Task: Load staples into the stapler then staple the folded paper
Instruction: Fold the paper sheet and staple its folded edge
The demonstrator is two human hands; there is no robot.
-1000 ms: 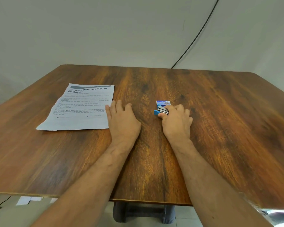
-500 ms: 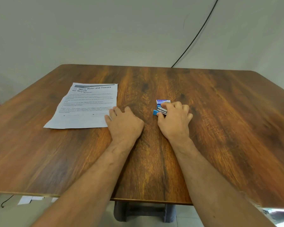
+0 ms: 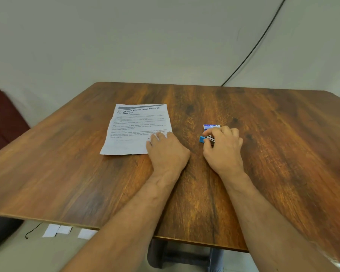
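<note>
A small blue stapler (image 3: 202, 139) lies on the wooden table (image 3: 273, 154), mostly covered by my right hand (image 3: 223, 148), whose fingers curl round it. Just behind it sits a little white and blue staple box (image 3: 211, 126). A printed sheet of paper (image 3: 134, 128) lies flat to the left. My left hand (image 3: 167, 152) rests palm down with its fingertips on the sheet's near right corner.
A black cable (image 3: 249, 54) runs down the wall to the table's far edge. A dark red seat (image 3: 2, 118) stands at the left. White paper scraps (image 3: 57, 230) lie on the floor below the near edge.
My view has swung left, so everything sits further right. My right fingers have closed further over the stapler. My left fingertips have slid onto the paper's corner.
</note>
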